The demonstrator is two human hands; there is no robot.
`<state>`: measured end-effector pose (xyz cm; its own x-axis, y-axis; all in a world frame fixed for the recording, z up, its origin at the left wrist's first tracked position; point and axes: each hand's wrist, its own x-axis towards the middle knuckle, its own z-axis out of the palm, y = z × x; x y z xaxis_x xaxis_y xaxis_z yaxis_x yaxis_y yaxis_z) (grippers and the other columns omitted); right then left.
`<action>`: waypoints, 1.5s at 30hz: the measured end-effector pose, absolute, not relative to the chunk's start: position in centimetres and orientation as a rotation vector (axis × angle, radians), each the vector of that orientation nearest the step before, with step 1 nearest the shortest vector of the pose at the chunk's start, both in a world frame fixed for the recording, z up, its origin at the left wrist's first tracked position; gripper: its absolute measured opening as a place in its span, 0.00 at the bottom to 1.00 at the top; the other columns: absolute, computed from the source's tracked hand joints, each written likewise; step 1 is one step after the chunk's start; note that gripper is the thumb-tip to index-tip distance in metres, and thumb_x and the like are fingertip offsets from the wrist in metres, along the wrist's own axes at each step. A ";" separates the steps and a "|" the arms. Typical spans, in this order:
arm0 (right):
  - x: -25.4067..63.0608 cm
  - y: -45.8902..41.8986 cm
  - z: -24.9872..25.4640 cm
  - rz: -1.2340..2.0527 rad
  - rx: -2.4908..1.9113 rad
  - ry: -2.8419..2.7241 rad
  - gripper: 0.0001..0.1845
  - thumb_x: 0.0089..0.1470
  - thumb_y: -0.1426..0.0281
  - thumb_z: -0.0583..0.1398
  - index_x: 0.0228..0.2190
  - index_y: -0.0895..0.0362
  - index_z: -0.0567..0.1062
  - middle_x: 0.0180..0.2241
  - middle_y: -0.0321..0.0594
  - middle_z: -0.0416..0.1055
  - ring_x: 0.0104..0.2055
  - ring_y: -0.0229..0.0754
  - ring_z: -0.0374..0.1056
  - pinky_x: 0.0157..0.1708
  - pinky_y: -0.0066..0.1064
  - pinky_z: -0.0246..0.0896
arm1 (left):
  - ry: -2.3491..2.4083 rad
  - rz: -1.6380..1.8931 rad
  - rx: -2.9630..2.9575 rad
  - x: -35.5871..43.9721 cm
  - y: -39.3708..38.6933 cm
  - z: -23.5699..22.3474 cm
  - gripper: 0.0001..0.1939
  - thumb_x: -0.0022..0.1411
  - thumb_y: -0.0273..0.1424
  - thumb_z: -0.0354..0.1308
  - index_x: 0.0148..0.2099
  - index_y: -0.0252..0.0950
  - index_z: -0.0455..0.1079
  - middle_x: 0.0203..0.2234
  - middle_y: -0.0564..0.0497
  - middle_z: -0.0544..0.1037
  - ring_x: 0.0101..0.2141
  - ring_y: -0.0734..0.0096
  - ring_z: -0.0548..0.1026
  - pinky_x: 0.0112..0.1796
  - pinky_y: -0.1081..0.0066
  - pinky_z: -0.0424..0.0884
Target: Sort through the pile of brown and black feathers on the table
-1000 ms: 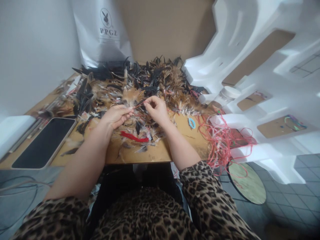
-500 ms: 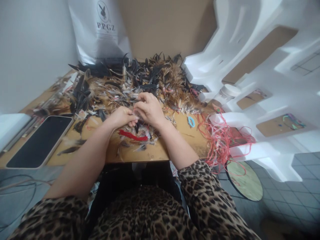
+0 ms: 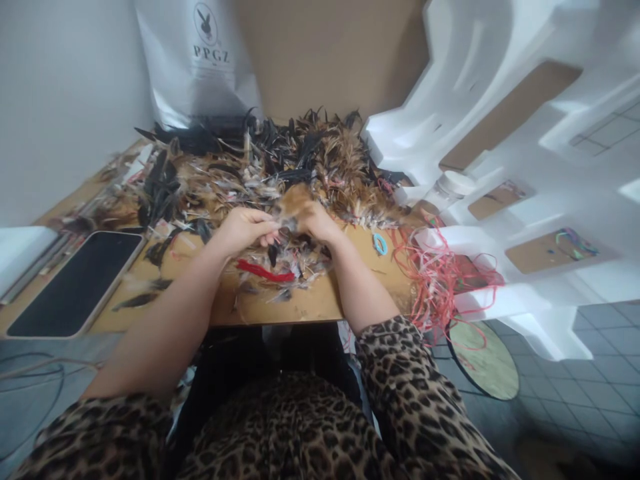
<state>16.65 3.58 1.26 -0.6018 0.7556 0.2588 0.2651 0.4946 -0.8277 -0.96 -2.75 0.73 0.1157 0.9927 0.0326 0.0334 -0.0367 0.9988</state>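
A fluffy tuft of brown feathers (image 3: 297,202), smeared by motion, stands between my two hands over the table. My left hand (image 3: 243,230) is closed, thumb and fingertips pinched at the tuft's pale lower end. Close on the other side is my right hand (image 3: 321,224); the tuft covers its fingers, so their grip is hidden. Below the hands a bundle of red threads (image 3: 265,271) lies among loose feather scraps (image 3: 285,291) near the table's front edge. Behind them spreads a heap of brown and black feathers (image 3: 220,167).
A phone (image 3: 75,283) lies at the left of the wooden table (image 3: 230,310). To the right are a light-blue ring (image 3: 380,244), tangled pink-red strings (image 3: 440,280), a lidded jar (image 3: 450,190) and a large white moulded piece (image 3: 480,87). A white printed bag (image 3: 200,87) stands behind.
My right hand drew in toward my left from a stretched thread, passed above it, then moved lower and rightward. The brown tuft, hidden half a second ago, now shows in front of my right fingers.
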 end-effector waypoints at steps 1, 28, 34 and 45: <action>16.5 3.5 1.3 1.071 -0.821 -2.086 0.07 0.44 0.70 0.59 0.22 0.62 0.69 0.21 0.33 0.64 0.26 0.32 0.57 0.30 0.26 0.54 | 1.138 1.209 1.225 -1.1 -2.5 0.6 0.08 0.47 0.31 0.64 0.23 0.30 0.72 0.15 0.50 0.73 0.15 0.81 0.67 0.18 0.81 0.63; 14.0 0.9 1.1 0.596 -0.813 -2.046 0.08 0.54 0.69 0.54 0.26 0.59 0.69 0.27 0.36 0.69 0.32 0.35 0.63 0.37 0.28 0.57 | 1.313 1.294 1.232 -1.2 -2.0 0.4 0.05 0.46 0.28 0.61 0.25 0.30 0.73 0.17 0.51 0.75 0.17 0.78 0.71 0.23 0.77 0.69; 14.1 0.5 1.2 0.443 -0.816 -2.155 0.10 0.56 0.69 0.52 0.28 0.59 0.70 0.29 0.37 0.68 0.33 0.36 0.63 0.36 0.27 0.56 | 1.335 1.171 1.355 -1.5 -1.8 0.2 0.06 0.48 0.28 0.59 0.22 0.31 0.70 0.15 0.51 0.73 0.16 0.77 0.69 0.22 0.77 0.67; 15.0 1.2 2.3 0.358 -0.778 -2.289 0.09 0.53 0.68 0.55 0.27 0.59 0.73 0.36 0.42 0.66 0.41 0.40 0.61 0.43 0.33 0.55 | 1.364 0.984 1.921 -1.3 -2.4 -0.2 0.10 0.51 0.29 0.56 0.19 0.35 0.70 0.14 0.54 0.71 0.17 0.78 0.67 0.23 0.77 0.62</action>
